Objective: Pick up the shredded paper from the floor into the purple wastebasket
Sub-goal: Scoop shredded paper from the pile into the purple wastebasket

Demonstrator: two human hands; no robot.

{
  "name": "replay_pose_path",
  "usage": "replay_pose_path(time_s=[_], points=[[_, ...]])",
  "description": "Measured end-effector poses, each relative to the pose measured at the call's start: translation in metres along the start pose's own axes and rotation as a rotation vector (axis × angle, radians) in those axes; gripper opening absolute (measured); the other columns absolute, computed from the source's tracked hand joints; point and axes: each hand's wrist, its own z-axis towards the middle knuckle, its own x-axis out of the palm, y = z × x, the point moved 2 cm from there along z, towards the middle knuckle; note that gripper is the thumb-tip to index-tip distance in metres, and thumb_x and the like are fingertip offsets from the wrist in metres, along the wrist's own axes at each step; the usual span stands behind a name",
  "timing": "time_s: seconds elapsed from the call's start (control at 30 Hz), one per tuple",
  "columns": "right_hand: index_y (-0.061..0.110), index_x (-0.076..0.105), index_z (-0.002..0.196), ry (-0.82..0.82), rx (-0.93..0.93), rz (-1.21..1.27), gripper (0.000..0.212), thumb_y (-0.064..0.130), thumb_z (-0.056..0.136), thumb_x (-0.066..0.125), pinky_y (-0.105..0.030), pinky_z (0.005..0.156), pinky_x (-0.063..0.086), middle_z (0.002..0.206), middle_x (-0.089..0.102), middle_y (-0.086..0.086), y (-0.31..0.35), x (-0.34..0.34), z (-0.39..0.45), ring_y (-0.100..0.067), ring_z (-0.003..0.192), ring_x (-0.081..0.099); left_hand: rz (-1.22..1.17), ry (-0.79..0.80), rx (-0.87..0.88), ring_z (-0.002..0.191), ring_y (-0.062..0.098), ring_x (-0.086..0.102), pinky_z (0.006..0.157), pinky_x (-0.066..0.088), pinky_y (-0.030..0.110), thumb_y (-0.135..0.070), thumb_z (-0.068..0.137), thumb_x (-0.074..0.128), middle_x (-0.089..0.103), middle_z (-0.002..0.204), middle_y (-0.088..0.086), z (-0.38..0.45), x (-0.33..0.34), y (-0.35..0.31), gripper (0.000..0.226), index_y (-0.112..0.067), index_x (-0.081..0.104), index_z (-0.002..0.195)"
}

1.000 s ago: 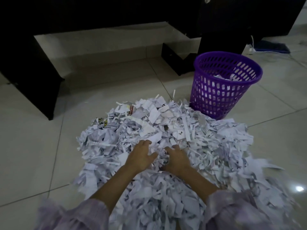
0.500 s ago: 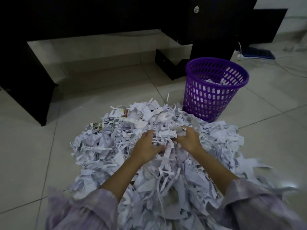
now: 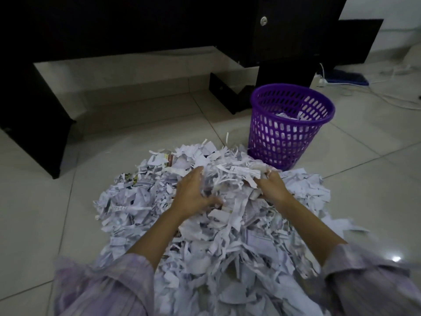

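Left hand (image 3: 193, 193) and right hand (image 3: 271, 187) at frame centre, fingers curled round clump of shredded paper (image 3: 230, 176). Remaining shredded paper pile (image 3: 205, 236) on tiled floor (image 3: 45, 213). Purple wastebasket (image 3: 289, 142) upright, upper right, touching pile edge, partly filled.

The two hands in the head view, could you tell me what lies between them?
In the head view, a bunched clump of shredded paper lies between the left hand and the right hand, which press in on it from both sides.
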Motion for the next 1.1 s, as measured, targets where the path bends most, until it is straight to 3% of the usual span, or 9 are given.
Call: replay_pose_path(time_s=[0.17, 0.27, 0.37, 0.5, 0.67, 0.73, 0.83, 0.97, 1.1], points=[[0.021, 0.062, 0.104, 0.112, -0.027, 0.125, 0.014, 0.013, 0.093, 0.059, -0.028, 0.060, 0.052, 0.083, 0.072, 0.000, 0.007, 0.021, -0.007, -0.016, 0.070, 0.068, -0.324, 0.074, -0.085, 0.119, 0.021, 0.056, 0.097, 0.046, 0.031, -0.049, 0.051, 0.089, 0.058, 0.128, 0.000, 0.009, 0.023, 0.000, 0.098, -0.014, 0.045, 0.132], [0.016, 0.059, 0.114, 0.082, -0.009, 0.169, 0.023, 0.009, 0.092, 0.060, -0.027, 0.058, 0.054, 0.080, 0.072, -0.003, 0.008, 0.016, -0.003, -0.022, 0.067, 0.066, -0.308, 0.071, -0.107, 0.104, 0.018, 0.059, 0.083, 0.045, 0.027, -0.035, 0.068, 0.084, 0.059, 0.114, 0.000, 0.008, 0.026, 0.005, 0.082, -0.009, 0.042, 0.134], [0.013, 0.061, 0.115, 0.029, -0.022, 0.212, 0.023, 0.012, 0.092, 0.061, -0.034, 0.067, 0.054, 0.077, 0.071, 0.002, 0.005, 0.005, 0.003, -0.015, 0.070, 0.067, -0.118, 0.042, -0.049, 0.086, 0.026, 0.064, 0.073, 0.052, 0.035, -0.037, 0.081, 0.073, 0.067, 0.094, 0.008, 0.006, 0.024, 0.015, 0.036, -0.010, 0.061, 0.102], [0.014, 0.059, 0.112, -0.042, -0.019, 0.219, 0.021, 0.025, 0.094, 0.060, -0.036, 0.069, 0.054, 0.079, 0.070, 0.001, 0.004, -0.002, 0.006, -0.011, 0.072, 0.066, -0.117, 0.036, -0.097, 0.057, 0.026, 0.053, 0.055, 0.034, 0.030, -0.039, 0.083, 0.070, 0.049, 0.056, 0.009, 0.010, 0.020, 0.020, 0.044, -0.009, 0.045, 0.063], [0.013, 0.055, 0.121, -0.153, -0.009, 0.298, 0.027, 0.025, 0.097, 0.054, -0.024, 0.048, 0.051, 0.094, 0.069, -0.006, 0.008, -0.016, 0.008, -0.014, 0.075, 0.065, -0.057, -0.046, -0.083, 0.078, 0.023, 0.061, 0.064, 0.042, 0.029, -0.018, 0.085, 0.069, 0.068, 0.083, 0.011, 0.012, 0.010, 0.022, 0.013, -0.006, 0.068, 0.084], [0.013, 0.056, 0.124, -0.197, -0.027, 0.266, 0.030, 0.025, 0.097, 0.054, -0.030, 0.061, 0.053, 0.097, 0.070, -0.006, 0.010, -0.026, 0.010, -0.020, 0.080, 0.067, -0.043, -0.059, -0.093, 0.077, 0.021, 0.058, 0.066, 0.039, 0.029, -0.015, 0.085, 0.069, 0.063, 0.078, 0.006, 0.011, 0.006, 0.030, 0.010, -0.008, 0.066, 0.079], [0.015, 0.057, 0.122, -0.273, -0.089, 0.309, 0.028, 0.023, 0.095, 0.057, -0.037, 0.069, 0.055, 0.100, 0.068, -0.005, 0.016, -0.037, 0.011, -0.022, 0.088, 0.067, 0.016, -0.019, -0.084, 0.066, 0.024, 0.051, 0.059, 0.029, 0.029, -0.017, 0.086, 0.068, 0.044, 0.060, 0.006, 0.010, 0.004, 0.039, 0.039, -0.014, 0.041, 0.057], [0.011, 0.058, 0.119, -0.370, -0.166, 0.333, 0.026, 0.015, 0.093, 0.059, -0.033, 0.062, 0.055, 0.096, 0.066, -0.007, 0.032, -0.053, 0.010, -0.015, 0.073, 0.064, 0.045, -0.022, -0.157, 0.082, 0.030, 0.063, 0.063, 0.036, 0.027, -0.015, 0.084, 0.069, 0.061, 0.078, 0.016, 0.006, 0.002, 0.049, 0.030, -0.013, 0.051, 0.061], [0.004, 0.058, 0.121, -0.413, -0.205, 0.339, 0.034, 0.013, 0.089, 0.065, -0.034, 0.064, 0.057, 0.104, 0.065, -0.011, 0.045, -0.075, 0.012, -0.016, 0.075, 0.064, 0.095, -0.042, -0.239, 0.063, 0.021, 0.048, 0.050, 0.027, 0.026, -0.029, 0.089, 0.066, 0.040, 0.056, 0.001, -0.005, -0.007, 0.062, 0.043, -0.015, 0.039, 0.057]])
